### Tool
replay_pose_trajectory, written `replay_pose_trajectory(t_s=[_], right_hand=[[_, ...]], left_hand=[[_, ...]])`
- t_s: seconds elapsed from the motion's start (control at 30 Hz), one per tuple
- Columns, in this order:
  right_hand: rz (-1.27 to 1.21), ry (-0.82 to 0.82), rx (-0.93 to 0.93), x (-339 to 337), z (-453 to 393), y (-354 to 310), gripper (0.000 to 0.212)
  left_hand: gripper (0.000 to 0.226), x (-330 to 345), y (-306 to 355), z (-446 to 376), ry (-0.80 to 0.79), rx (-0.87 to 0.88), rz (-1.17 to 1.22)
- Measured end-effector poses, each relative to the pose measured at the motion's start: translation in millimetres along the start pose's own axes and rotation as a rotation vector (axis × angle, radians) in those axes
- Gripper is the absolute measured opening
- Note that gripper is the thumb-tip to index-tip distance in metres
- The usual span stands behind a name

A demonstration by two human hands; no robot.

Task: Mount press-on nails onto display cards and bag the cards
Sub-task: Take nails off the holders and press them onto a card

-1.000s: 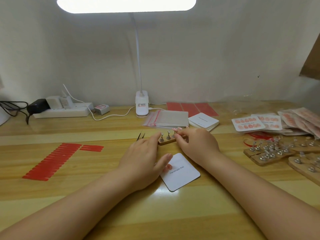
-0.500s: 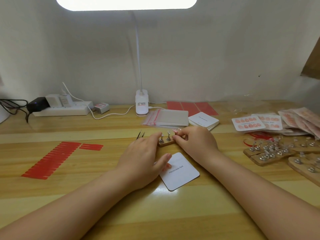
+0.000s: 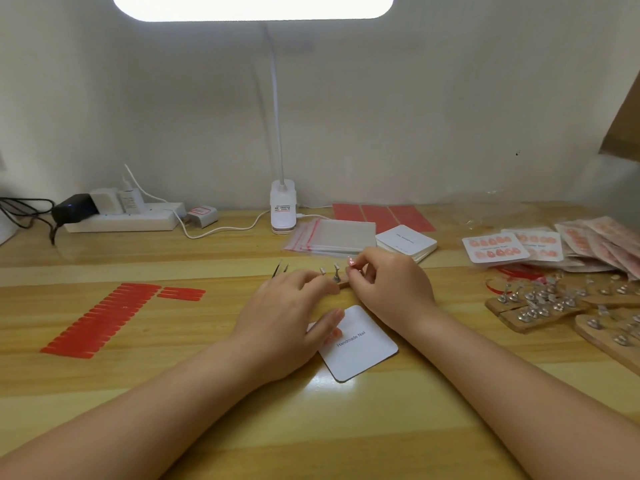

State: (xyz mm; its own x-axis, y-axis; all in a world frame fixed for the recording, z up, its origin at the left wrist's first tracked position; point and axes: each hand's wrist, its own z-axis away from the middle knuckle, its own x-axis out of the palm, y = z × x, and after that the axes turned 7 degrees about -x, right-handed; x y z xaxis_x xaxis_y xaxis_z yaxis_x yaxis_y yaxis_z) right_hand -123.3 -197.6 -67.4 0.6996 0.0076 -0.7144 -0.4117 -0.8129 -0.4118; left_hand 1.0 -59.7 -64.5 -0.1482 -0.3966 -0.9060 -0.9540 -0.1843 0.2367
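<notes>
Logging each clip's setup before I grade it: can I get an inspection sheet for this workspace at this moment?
Surface: wooden table, glossy, lit by the desk lamp.
Job's things: blank display card lies near centre; small wooden nail stand beyond it; pink nail pinched above the stand; clear bags; card stack; finished cards at right.
Clutter: red adhesive strips at left; tweezers; more stands at right.
Hands: left hand rests by the stand, thumb on the card; right hand pinches the nail.
Cables: power strip with plugs; white lamp cord.
Surroundings: plain white wall.
</notes>
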Motion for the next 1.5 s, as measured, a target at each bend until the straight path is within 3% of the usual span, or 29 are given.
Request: replay_pose_trajectory(t_s=[0.27, 0.37, 0.47, 0.53, 0.67, 1.1, 1.27, 1.5], right_hand=[[-0.219, 0.053, -0.036, -2, 5, -9, 0.003], [-0.338, 0.071, -0.056, 0, 8, -13, 0.005], [-0.410, 0.059, -0.138, 0, 9, -17, 0.007], [-0.429, 0.060, -0.211, 0, 11, -19, 0.007], [-0.364, 0.083, -0.322, 3, 12, -22, 0.005], [-0.374, 0.082, -0.404, 5, 11, -20, 0.003], [-0.390, 0.058, -0.395, 5, 11, -19, 0.002], [-0.407, 0.040, -0.396, 3, 11, -21, 0.004]], left_hand=[[0.070, 0, -4, -2, -0.135, -0.127, -0.019], [0.060, -2, -5, -2, -0.007, -0.150, 0.075], [0.031, -5, -7, -2, 0.219, -0.145, 0.237], [0.029, -6, -7, -2, 0.271, -0.149, 0.295], [0.021, -7, -8, -1, 0.279, -0.101, 0.312], [0.018, -9, -7, 1, 0.359, -0.019, 0.262], [0.026, -9, -6, -1, 0.347, -0.056, 0.327], [0.017, -4, -9, -3, 0.321, -0.129, 0.502]])
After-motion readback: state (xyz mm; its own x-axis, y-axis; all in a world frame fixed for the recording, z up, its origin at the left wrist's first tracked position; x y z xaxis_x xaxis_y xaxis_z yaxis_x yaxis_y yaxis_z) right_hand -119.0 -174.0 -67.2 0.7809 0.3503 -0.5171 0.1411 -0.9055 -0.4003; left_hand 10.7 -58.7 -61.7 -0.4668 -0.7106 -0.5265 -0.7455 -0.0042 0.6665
